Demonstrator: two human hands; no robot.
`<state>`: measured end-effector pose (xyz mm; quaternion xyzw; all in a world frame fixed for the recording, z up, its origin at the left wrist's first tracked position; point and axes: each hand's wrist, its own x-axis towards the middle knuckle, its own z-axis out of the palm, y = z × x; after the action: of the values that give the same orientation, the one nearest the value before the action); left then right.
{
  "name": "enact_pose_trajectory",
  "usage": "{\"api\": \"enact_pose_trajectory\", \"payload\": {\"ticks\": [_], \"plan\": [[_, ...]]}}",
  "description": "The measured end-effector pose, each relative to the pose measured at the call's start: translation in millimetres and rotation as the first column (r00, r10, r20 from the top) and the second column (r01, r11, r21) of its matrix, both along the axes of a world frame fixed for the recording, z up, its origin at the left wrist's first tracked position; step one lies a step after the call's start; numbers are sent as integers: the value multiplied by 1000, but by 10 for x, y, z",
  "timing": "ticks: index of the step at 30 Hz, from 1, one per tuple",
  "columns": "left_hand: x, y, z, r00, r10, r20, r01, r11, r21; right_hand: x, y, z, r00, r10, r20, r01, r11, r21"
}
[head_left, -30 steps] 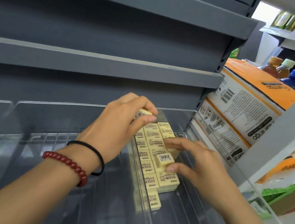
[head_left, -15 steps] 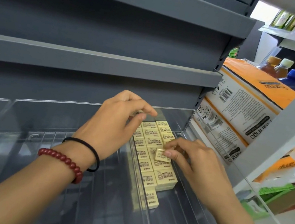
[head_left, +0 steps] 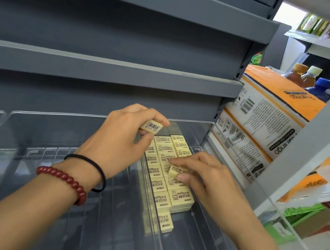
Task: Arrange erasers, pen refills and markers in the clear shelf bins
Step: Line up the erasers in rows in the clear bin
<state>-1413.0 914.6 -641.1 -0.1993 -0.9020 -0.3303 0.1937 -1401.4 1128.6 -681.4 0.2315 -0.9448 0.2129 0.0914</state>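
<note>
Cream-yellow erasers (head_left: pixel 181 196), printed "miffy" and "4B", are laid flat in close rows along the left side of a clear shelf bin (head_left: pixel 190 121). The rows run from near the bin's back wall toward the front. At the near end of the block a second layer is seen beneath the top one. A single eraser (head_left: pixel 165 221) lies alone at the near end of the left column.

A loose eraser (head_left: pixel 151 126) is held above the far end of the rows, barcode face up. It is pinched by the left hand (head_left: pixel 117 141) between thumb below and curled fingers above. A second loose eraser (head_left: pixel 175 171) is pinched by the right hand (head_left: pixel 209 180) between thumb and fingertips, low over the middle of the rows. Whether it touches the erasers beneath cannot be told.

A red bead bracelet (head_left: pixel 63 177) and a black hair tie (head_left: pixel 96 165) are worn on the left wrist.

A neighbouring clear compartment (head_left: pixel 29 124) is seen to the left. Grey metal shelves (head_left: pixel 103 71) are mounted above the bin. Orange-and-white cartons (head_left: pixel 271 112) are stacked just beside the bin on the right, and capped drink bottles (head_left: pixel 308 74) are noted behind them.
</note>
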Motion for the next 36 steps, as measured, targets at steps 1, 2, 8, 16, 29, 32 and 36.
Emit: {"api": "enact_pose_trajectory", "payload": {"ticks": [1,2,8,16,29,32,36], "plan": [[2,-1,-1,1000,-1,-2,1,1000,1,1,6,17,1000,-16,5,16,1000,11],[5,-2,-2,1000,0,-2,0,1000,3,2,10,27,1000,-22,8,22,1000,18],[36,28,19,999,5,52,-8,999,47,-36,85,-4,1000,16,-1,-16,1000,-14],[14,6,-15,1000,3,27,-3,1000,-10,-47,91,-20,997,60,-46,-57,996,67],[-2,-28,-64,1000,10,28,-9,999,-44,-12,125,57,980,-194,31,196,978,-77],[-12,-44,-56,999,29,-13,-29,998,-46,-21,152,43,962,-256,95,261,964,-48],[-7,-51,-44,1000,30,-2,-30,999,-25,-46,191,37,948,-267,171,270,963,7]]}}
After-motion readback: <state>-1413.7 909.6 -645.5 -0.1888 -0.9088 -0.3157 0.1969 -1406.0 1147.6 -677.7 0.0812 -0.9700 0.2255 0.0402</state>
